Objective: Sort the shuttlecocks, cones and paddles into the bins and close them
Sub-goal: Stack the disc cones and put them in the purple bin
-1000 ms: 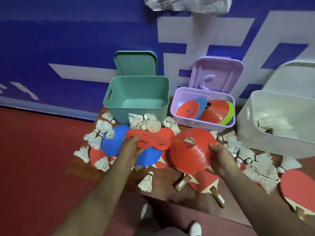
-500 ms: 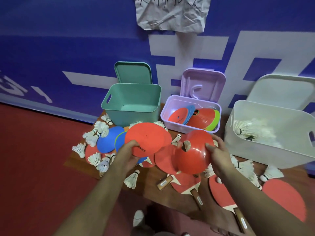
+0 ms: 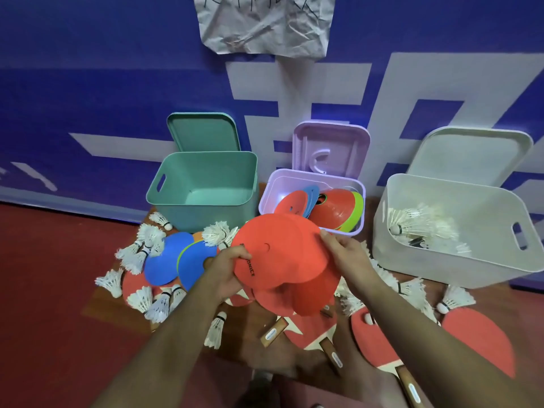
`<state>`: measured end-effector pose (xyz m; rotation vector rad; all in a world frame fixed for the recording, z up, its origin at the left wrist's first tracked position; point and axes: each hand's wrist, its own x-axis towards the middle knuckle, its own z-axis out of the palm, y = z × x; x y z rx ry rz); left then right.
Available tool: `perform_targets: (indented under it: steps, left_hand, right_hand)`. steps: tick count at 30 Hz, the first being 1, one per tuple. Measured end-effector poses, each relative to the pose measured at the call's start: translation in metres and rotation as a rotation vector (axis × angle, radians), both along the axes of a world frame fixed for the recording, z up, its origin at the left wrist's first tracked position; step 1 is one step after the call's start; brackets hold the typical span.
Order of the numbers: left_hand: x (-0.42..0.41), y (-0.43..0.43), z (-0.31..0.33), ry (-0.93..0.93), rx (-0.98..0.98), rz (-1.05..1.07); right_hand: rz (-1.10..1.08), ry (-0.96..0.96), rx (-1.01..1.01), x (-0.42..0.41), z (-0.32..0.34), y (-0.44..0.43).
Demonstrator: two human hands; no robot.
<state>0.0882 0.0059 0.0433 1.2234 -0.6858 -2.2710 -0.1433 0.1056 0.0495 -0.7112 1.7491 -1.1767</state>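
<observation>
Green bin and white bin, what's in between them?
The purple bin, open, with cones inside, stands between the green bin and the white bin; the head view shows it.

Blue wall (image 3: 88, 69) painted with big white blocky shapes, pale band along its foot. High up, a crumpled sheet of paper (image 3: 265, 22) with dark writing. Below, dull red floor (image 3: 44, 290). Brown wooden board (image 3: 100, 312) lying flat against the wall.

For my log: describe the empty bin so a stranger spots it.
Three open plastic bins line the blue wall. The teal plastic bin is leftmost. Unlike the lilac plastic bin of cones and white plastic bin of shuttlecocks, it holds nothing.
</observation>
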Motion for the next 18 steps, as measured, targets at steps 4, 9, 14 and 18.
perform_targets:
  steps: [4,9,14,18]
  left_hand:
    - [-0.032,-0.019,0.002,0.022,-0.043,-0.068]
    - [-0.063,-0.063,-0.001,-0.144,-0.138,-0.080]
    - [-0.074,-0.112,0.010,-0.009,-0.321,0.055]
    - [-0.086,-0.155,0.010,-0.226,-0.670,0.103]
  right_hand:
    - [0.011,0.107,-0.025,0.002,0.007,-0.013]
    - [-0.024,0.207,-0.101,-0.003,0.015,-0.038]
    - [-0.187,0.215,-0.132,-0.016,0.021,-0.064]
    - [-0.278,0.238,-0.097,-0.030,0.017,-0.071]
